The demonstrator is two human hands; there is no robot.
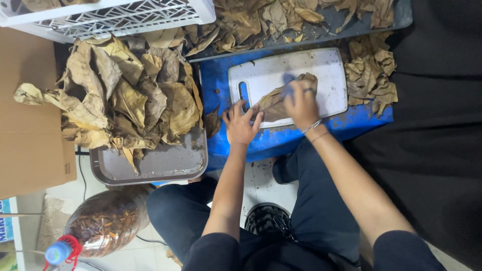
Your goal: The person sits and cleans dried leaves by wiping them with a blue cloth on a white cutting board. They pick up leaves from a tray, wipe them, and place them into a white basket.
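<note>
The cutting board point(301, 75) looks like white plastic, matt and scuffed with grey marks. The leaf point(276, 103) lying on it is dry, brown and papery, crinkled and dull, as are the heaped leaves point(125, 95) on the tray point(165, 165), which looks like grey metal with a faint sheen and a finely textured floor. The blue surface point(281, 138) under the board is glossy plastic, dusted with crumbs. The crate point(110, 17) is white latticed plastic. The cardboard point(27, 110) is plain, matt brown. The bottle point(105, 221) is clear, shiny plastic.
</note>
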